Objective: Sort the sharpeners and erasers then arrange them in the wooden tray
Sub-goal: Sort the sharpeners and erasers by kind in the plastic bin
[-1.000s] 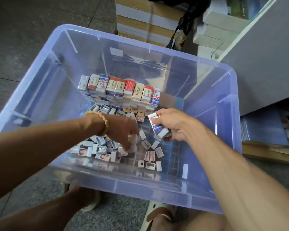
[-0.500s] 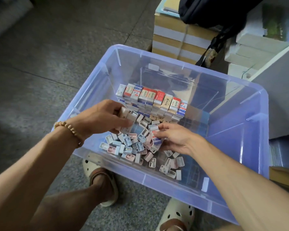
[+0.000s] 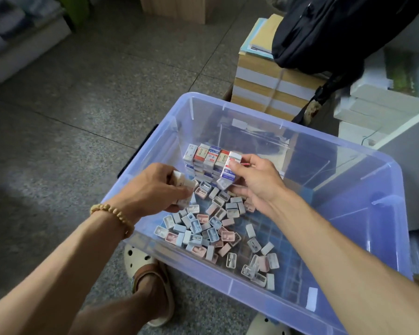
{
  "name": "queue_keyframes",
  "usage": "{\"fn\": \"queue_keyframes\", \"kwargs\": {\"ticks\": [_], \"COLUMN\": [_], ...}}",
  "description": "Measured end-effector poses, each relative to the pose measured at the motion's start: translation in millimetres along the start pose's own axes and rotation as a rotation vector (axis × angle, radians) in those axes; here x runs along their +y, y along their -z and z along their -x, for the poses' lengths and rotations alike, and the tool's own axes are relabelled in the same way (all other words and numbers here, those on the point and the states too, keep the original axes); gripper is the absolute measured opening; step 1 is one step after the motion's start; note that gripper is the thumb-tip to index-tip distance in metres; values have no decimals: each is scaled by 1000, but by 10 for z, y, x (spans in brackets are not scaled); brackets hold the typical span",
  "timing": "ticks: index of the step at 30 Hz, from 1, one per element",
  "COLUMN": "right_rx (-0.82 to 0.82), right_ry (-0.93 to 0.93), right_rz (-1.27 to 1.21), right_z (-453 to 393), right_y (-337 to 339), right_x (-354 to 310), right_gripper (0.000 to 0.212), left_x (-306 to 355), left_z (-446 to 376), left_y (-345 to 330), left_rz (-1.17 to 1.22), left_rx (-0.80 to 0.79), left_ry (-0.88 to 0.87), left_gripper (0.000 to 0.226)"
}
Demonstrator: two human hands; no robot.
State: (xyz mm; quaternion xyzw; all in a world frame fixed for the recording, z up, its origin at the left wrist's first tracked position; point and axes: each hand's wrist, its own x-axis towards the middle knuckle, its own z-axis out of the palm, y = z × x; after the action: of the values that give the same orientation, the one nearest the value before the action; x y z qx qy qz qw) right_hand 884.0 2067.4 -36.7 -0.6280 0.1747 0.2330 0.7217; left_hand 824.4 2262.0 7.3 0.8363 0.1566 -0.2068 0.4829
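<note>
Sorting under way inside a clear plastic bin (image 3: pixel 363 187) on a speckled stone floor (image 3: pixel 70 117), no wooden tray anywhere in view. At left, left hand (image 3: pixel 155 189), beaded bracelet (image 3: pixel 114 213) at the wrist, curled around a small clutch of pale sharpeners (image 3: pixel 180 181), fingers closed tight enough to hide the count. Below and between the arms, loose sharpeners (image 3: pixel 211 228) scattered across the bin floor in pink, blue and grey: small, light, hard plastic boxes by the look of them, probably slick and apt to skitter, best pinched across the short flat sides or scooped several at once. Behind them, paper-sleeved erasers (image 3: pixel 207 157) standing in a neat stacked row against the far wall: light too, likely slightly soft, the sleeves liable to slide, so better taken across the sleeve's broad faces than by the bare ends. At right, right hand (image 3: pixel 254 180) pinching a blue-and-white sleeved eraser (image 3: pixel 229 170) between thumb and fingers, held beside the right end of the row; a grey sharpener (image 3: pixel 223 183) just under that eraser, held or merely touching impossible to tell. Farther right, beyond the bin, bundled paper stacks (image 3: pixel 264 93) and a black bag (image 3: pixel 324 32).
</note>
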Motion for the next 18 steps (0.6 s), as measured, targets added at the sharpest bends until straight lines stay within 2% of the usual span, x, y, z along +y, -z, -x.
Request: {"fn": "queue_keyframes", "kwargs": {"ticks": [4,9,11,15,18], "right_rx": [129,184,230,434,518], "right_ry": [-50,-53,-29,109,185], "right_rz": [-60,-93,-16,237,310], "right_z": [-118,-195,-230,-262,-269], "right_y": [-136,-195,-206,-141,-69], "right_x": [-70,-36,-46,-79,-35], "right_gripper": [11,8,9,9,13], "left_x": [-15,5,15,36,45], "left_z": [-22,-19,-20,-39,-71], "left_y": [10,14,11,2,3], "left_rz": [-21,-66,-87,-114,-130], "left_rx": [-1,1,3,7,8], "left_ry": [-16,-43,-48,-53,-60], "left_gripper": [14,13,13,15,19]}}
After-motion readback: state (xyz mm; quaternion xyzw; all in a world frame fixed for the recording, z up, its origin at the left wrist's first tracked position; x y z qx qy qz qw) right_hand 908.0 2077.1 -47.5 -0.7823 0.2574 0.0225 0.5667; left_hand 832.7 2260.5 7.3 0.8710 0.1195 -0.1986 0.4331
